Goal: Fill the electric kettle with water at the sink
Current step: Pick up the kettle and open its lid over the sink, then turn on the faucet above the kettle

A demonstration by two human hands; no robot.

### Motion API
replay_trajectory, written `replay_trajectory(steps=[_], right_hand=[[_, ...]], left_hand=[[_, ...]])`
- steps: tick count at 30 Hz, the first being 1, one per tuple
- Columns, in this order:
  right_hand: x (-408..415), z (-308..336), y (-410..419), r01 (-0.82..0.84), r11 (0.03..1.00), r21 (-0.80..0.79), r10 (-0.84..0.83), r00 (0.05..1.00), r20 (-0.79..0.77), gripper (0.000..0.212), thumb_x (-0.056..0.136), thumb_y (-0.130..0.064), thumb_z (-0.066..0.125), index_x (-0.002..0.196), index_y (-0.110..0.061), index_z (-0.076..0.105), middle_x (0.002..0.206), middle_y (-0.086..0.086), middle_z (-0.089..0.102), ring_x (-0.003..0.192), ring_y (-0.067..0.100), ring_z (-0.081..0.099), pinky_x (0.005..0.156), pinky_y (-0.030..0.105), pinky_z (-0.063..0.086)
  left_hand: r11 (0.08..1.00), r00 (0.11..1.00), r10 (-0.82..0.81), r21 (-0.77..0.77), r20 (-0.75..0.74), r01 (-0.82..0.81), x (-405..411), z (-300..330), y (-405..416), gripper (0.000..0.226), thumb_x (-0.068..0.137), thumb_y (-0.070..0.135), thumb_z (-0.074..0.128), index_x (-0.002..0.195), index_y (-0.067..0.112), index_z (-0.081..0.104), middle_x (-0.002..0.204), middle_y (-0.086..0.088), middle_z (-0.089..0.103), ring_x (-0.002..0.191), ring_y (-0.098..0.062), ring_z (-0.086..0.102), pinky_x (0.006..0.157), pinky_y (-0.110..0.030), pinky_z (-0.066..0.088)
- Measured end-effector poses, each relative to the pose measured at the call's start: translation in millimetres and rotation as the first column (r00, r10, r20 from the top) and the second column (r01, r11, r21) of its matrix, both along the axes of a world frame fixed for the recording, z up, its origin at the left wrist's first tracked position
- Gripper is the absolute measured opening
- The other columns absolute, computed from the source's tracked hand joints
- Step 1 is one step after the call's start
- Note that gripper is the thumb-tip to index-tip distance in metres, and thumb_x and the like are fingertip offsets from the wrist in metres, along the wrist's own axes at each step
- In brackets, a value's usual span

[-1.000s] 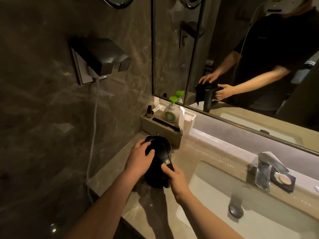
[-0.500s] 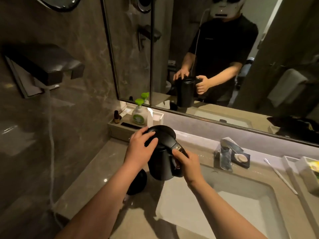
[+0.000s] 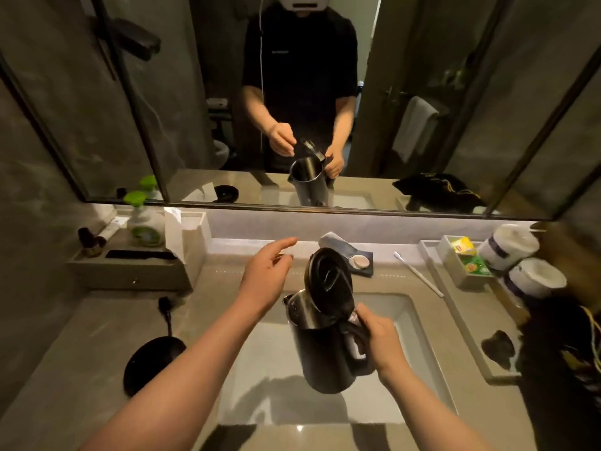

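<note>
A black electric kettle hangs over the white sink basin, its lid swung up and open so the steel inside shows. My right hand grips the kettle's handle. My left hand hovers open just left of the lid, touching nothing. The chrome tap sits behind the kettle at the back of the basin, partly hidden by the lid.
The kettle's round black base with its cord lies on the counter at left. A tray with a green-capped soap bottle stands at back left. A toothbrush, tea bags and paper rolls sit at right. A mirror spans the wall.
The kettle was lifted off its base and carried right, over the basin. Its lid has sprung open and my left hand has come off the lid.
</note>
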State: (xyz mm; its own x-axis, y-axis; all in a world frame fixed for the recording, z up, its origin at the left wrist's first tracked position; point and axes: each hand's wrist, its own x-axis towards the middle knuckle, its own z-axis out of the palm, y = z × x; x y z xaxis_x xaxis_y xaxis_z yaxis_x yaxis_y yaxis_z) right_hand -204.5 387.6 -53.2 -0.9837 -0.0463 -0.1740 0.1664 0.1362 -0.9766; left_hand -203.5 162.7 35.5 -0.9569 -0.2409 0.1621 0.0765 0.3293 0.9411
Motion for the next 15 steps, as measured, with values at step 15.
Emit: replay_trajectory(steps=[15], right_hand=[[-63, -59, 71, 0.112, 0.991, -0.077, -0.075, 0.925, 0.374, 0.045, 0.087, -0.045, 0.053, 0.052, -0.021, 0.069, 0.049, 0.005, 0.061, 0.043, 0.017, 0.053, 0.049, 0.032, 0.038]], left_hand=[[0.748, 0.958, 0.002, -0.637, 0.287, 0.189, -120, -76, 83, 0.045, 0.086, 0.027, 0.056, 0.131, 0.025, 0.051, 0.138, -0.003, 0.050, 0.120, -0.023, 0.050, 0.096, -0.040, 0.042]])
